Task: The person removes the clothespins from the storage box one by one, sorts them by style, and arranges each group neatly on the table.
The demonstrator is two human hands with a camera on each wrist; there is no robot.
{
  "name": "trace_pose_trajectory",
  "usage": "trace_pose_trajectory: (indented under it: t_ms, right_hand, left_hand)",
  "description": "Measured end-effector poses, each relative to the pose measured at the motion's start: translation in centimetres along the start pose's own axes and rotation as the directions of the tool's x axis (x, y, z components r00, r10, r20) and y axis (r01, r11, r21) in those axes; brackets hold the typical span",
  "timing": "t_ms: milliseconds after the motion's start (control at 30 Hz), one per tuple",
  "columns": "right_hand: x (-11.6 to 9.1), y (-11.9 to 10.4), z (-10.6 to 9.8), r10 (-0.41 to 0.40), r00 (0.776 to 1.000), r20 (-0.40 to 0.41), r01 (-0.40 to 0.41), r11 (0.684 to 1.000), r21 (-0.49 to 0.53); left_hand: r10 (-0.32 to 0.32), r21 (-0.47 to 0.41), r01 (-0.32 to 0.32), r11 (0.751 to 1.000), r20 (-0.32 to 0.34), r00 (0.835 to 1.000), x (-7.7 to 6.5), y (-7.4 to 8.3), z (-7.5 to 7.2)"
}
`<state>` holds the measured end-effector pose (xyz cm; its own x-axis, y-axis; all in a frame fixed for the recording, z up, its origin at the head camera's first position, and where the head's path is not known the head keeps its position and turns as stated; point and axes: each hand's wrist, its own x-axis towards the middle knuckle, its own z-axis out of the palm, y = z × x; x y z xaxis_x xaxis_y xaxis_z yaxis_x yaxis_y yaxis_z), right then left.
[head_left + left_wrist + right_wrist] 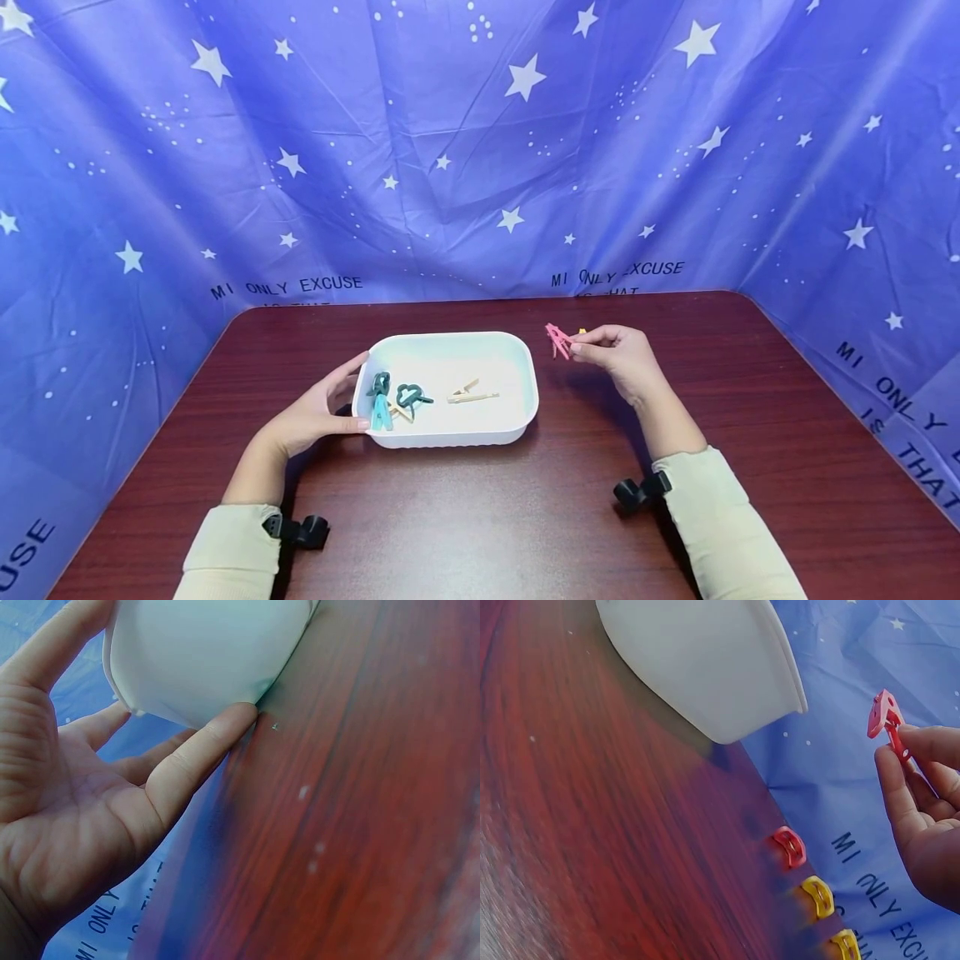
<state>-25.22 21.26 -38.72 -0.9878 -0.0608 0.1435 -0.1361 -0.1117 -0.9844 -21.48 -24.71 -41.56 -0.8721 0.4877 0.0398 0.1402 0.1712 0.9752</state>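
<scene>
Right hand (624, 364) pinches pink clip (557, 341), 2 o'clock from white tray (444, 436). Left hand (318, 410) spread, touching tray at 9 o'clock. Teal clip (382, 412) inside, 8 o'clock.

- Left sleeve (228, 546): pale cream cloth, plain, cuff ending short of the wrist; crosswise fold line below the cuff edge.
- Right sleeve (731, 525): same pale cream, no pattern made out; shallow wrinkles, cuff likewise ending on the forearm.
- Left wrist device (300, 531): black, at cuff edge, inner side; narrow bracket joined to a chunky, rounded body.
- Right wrist device (640, 493): black too, matching build; squarish block against the cuff, rounded end outward. Fine markings too small to read.
- Left hand (318, 408): bare; palm creases and finger-joint lines distinct in wrist view.
- Right hand (626, 358): bare.
</scene>
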Motion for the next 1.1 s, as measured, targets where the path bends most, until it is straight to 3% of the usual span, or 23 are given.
trace_pose_trajectory:
  t_ms: [467, 733, 1100]
  right_hand:
    - [0.0, -0.5, -3.3, 0.009, 0.996, -0.084, -0.002, 0.996, 0.085]
    - [0.0, -0.1, -5.6, -0.029, 0.991, -0.13, 0.041, 0.995, 0.091]
    - [0.0, 0.7, -8.9, -0.099, 0.958, -0.269, 0.114, 0.993, 0.042]
  left_hand:
    - [-0.018, -0.02, 0.018, 1.0, 0.004, 1.0, -0.1, -0.1, -0.1]
    - [-0.015, -0.022, 0.015, 1.0, 0.014, 1.0, 0.1, -0.3, -0.2]
    - [-0.018, -0.026, 0.018, 1.0, 0.012, 1.0, 0.1, -0.3, -0.1]
